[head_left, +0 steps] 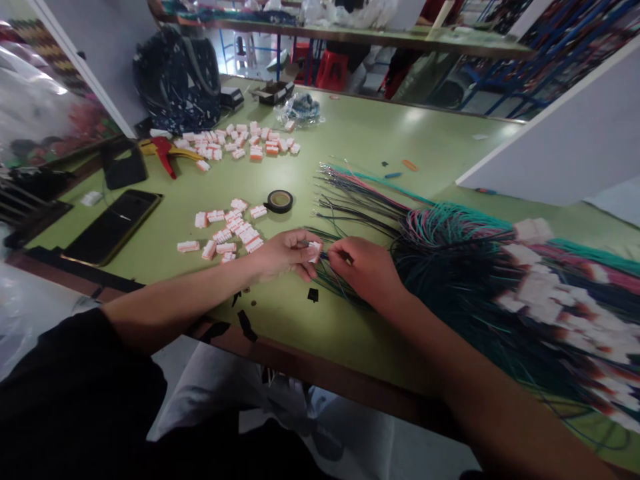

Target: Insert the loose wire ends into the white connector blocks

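Between thumb and fingers, my left hand (285, 255) grips a small white-and-orange connector housing (315, 251). Just right of it, my right hand (367, 267) is closed in a pinch on a thin dark wire (325, 255) that meets the connector; how deep the wire sits I cannot tell. Under and beyond both hands lie loose dark wires (370, 213) with bare metal ends pointing left. Left of my left hand, several loose connectors (235, 227) are scattered on the green table.
A roll of black tape (279, 201) lies ahead. Farther left are a phone (113, 227), a red-and-yellow wire stripper (167, 152) and more connectors (257, 152). A thick wire bundle with white connectors (555, 293) covers the right side. A white partition (560, 133) stands behind it.
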{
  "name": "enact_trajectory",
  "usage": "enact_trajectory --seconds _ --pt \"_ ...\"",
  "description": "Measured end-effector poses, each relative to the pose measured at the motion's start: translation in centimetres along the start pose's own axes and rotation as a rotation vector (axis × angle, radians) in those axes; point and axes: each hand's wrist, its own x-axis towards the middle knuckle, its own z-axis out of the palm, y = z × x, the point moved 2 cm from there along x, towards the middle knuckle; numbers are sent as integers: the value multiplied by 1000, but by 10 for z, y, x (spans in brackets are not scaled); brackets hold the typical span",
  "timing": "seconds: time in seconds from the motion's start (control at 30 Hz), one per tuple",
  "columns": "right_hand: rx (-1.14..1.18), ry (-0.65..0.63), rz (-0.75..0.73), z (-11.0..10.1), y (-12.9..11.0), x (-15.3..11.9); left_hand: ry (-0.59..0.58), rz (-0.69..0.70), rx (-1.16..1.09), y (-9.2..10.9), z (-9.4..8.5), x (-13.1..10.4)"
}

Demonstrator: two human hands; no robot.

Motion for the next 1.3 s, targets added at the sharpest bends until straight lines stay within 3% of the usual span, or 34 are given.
enact_trajectory --seconds 0.2,0.37,0.57,1.07,1.23,1.3 --pt "59 -28 -21 4 0 -1 17 81 123 -4 7 -2" --pt "192 -107 -28 -2 7 1 61 70 142 -4 8 -1" --pt "188 -54 -43 -4 9 2 70 80 162 -4 10 -2" --pt "185 -110 -1 8 3 -3 62 101 203 -2 14 -9" --pt "253 -235 -71 -8 14 10 25 90 164 -3 14 -7" --pt "176 -202 0 -24 31 29 17 90 141 -3 14 -6"
